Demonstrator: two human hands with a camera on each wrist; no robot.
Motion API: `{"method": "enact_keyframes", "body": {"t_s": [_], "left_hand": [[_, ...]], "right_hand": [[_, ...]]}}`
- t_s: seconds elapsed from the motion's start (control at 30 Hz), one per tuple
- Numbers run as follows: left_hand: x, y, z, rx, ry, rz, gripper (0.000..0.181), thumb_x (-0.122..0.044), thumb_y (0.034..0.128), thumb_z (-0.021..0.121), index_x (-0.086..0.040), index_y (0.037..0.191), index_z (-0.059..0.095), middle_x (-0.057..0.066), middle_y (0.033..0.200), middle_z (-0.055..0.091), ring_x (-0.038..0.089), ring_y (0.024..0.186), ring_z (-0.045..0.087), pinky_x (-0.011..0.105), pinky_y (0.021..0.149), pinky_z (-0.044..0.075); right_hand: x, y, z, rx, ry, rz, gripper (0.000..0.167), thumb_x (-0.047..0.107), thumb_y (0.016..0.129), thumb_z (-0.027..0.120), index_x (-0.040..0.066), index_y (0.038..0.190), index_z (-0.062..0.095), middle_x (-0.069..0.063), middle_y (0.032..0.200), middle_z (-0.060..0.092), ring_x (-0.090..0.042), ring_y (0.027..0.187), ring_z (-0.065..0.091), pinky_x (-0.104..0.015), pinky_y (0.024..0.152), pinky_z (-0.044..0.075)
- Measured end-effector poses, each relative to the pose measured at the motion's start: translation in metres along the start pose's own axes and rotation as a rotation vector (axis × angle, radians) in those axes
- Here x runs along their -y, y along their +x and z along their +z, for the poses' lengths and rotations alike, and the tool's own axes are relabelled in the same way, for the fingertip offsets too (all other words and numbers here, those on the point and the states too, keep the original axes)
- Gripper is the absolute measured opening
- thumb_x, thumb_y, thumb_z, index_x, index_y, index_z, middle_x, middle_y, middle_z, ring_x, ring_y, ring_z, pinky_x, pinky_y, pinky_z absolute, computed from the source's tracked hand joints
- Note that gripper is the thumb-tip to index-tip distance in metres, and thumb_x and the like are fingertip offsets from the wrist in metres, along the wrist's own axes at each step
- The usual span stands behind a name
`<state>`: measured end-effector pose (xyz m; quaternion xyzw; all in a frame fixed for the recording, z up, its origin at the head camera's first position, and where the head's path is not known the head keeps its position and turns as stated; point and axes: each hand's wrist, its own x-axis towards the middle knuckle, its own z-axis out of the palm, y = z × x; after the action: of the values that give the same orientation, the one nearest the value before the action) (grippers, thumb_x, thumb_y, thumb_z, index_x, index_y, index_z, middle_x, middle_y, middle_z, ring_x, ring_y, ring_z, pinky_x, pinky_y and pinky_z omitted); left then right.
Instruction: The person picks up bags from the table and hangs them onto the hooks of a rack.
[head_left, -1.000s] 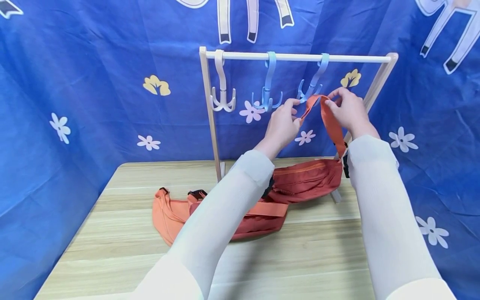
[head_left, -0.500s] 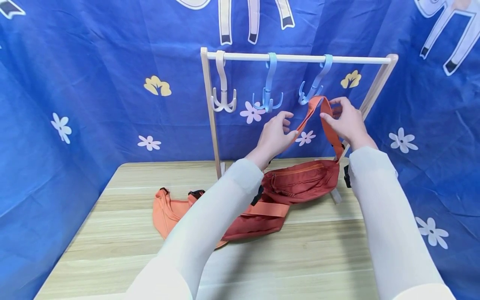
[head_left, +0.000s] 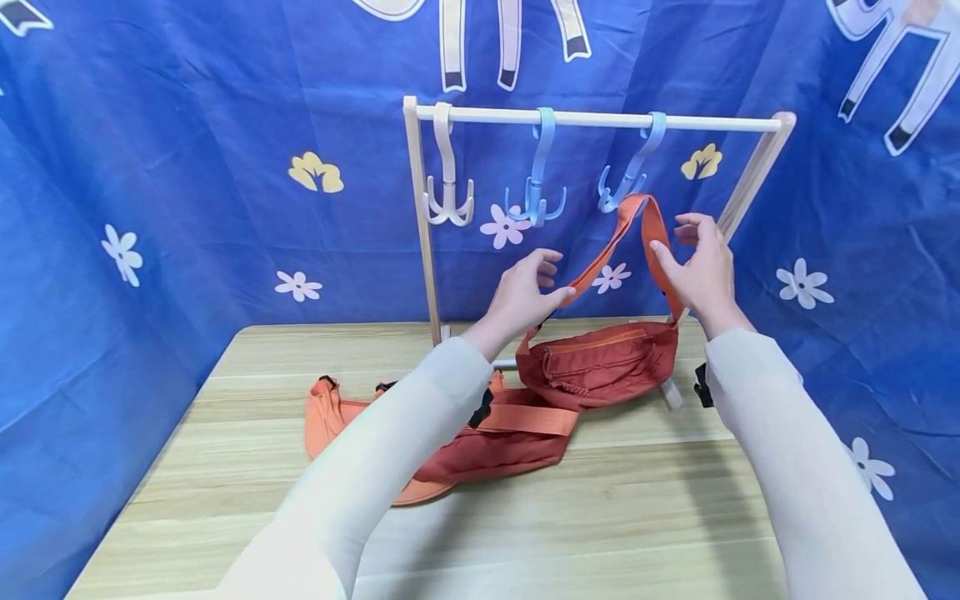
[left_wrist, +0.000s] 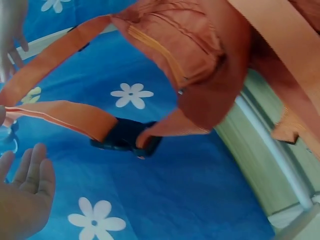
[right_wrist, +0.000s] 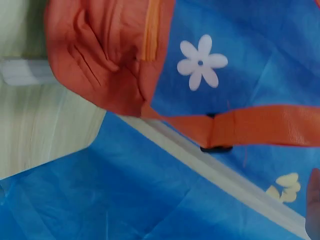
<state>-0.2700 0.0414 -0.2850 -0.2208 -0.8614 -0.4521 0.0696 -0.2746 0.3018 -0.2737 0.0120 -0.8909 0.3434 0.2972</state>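
Observation:
A dark red waist pack (head_left: 600, 367) hangs by its orange strap (head_left: 656, 242) from the right blue hook (head_left: 619, 190). In the head view my left hand (head_left: 519, 293) is beside the strap's left side, thumb at its edge, fingers spread and not wrapped round it. My right hand (head_left: 707, 265) stands by the strap's other side with loose fingers, the thumb close to the webbing; whether it touches, I cannot tell. The left wrist view shows the straightened fingers of the left hand (left_wrist: 29, 197) below the strap and a black buckle (left_wrist: 125, 136).
On the wooden table (head_left: 622, 517) lie a second dark red waist pack (head_left: 495, 450) and an orange pack (head_left: 330, 421), partly behind my left sleeve. The rack's bar (head_left: 487, 114) also carries a white hook (head_left: 448, 200) and a middle blue hook (head_left: 536, 200). A blue curtain (head_left: 225, 208) stands behind.
Both hands have drawn away from the top of the strap, the left one down and leftward, the right one lower. The strap's loop now hangs from the hook; the hold on it has loosened.

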Motion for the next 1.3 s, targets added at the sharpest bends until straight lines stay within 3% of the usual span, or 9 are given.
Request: {"method": "enact_keyframes", "body": {"t_s": [0.2, 0.5, 0.83, 1.07, 1.3], "left_hand": [[0.018, -0.011, -0.007, -0.007, -0.019, 0.032, 0.051, -0.03, 0.0846, 0.074, -0.013, 0.129, 0.054, 0.003, 0.12, 0.059, 0.015, 0.104, 0.059, 0.032, 0.088, 0.047], [0.045, -0.031, -0.016, 0.029, -0.02, 0.067, 0.05, -0.026, 0.0836, 0.075, -0.013, 0.127, 0.055, 0.006, 0.118, 0.061, 0.017, 0.102, 0.061, 0.035, 0.085, 0.048], [0.081, -0.052, -0.026, 0.056, -0.041, 0.02, 0.048, -0.024, 0.0841, 0.075, -0.012, 0.126, 0.056, 0.007, 0.118, 0.061, 0.022, 0.104, 0.06, 0.042, 0.086, 0.049], [0.101, -0.068, -0.029, 0.069, -0.055, 0.022, 0.048, -0.02, 0.0835, 0.075, -0.009, 0.126, 0.056, 0.009, 0.117, 0.06, 0.024, 0.102, 0.06, 0.045, 0.084, 0.048], [0.117, -0.082, -0.029, 0.107, -0.074, -0.012, 0.049, -0.019, 0.0827, 0.076, -0.005, 0.125, 0.055, 0.013, 0.118, 0.06, 0.031, 0.104, 0.06, 0.047, 0.088, 0.047]], "right_hand": [[-0.003, -0.014, 0.01, -0.075, 0.031, -0.062, 0.054, 0.038, 0.089, 0.064, 0.007, 0.129, 0.046, -0.014, 0.121, 0.053, -0.027, 0.113, 0.05, -0.044, 0.086, 0.044], [-0.005, -0.039, 0.028, -0.107, 0.125, -0.132, 0.046, 0.023, 0.087, 0.07, 0.003, 0.123, 0.05, -0.015, 0.112, 0.055, -0.027, 0.104, 0.054, -0.045, 0.085, 0.046], [-0.008, -0.066, 0.052, -0.042, 0.197, -0.124, 0.044, 0.021, 0.087, 0.07, 0.004, 0.122, 0.05, -0.013, 0.11, 0.057, -0.026, 0.097, 0.057, -0.037, 0.076, 0.043], [-0.008, -0.086, 0.073, 0.011, 0.238, -0.152, 0.042, 0.017, 0.085, 0.073, 0.004, 0.119, 0.052, -0.013, 0.108, 0.059, -0.027, 0.094, 0.06, -0.041, 0.079, 0.047], [-0.002, -0.111, 0.098, 0.105, 0.275, -0.146, 0.04, 0.015, 0.084, 0.074, 0.005, 0.116, 0.054, -0.012, 0.104, 0.061, -0.024, 0.09, 0.06, -0.043, 0.076, 0.048]]}}
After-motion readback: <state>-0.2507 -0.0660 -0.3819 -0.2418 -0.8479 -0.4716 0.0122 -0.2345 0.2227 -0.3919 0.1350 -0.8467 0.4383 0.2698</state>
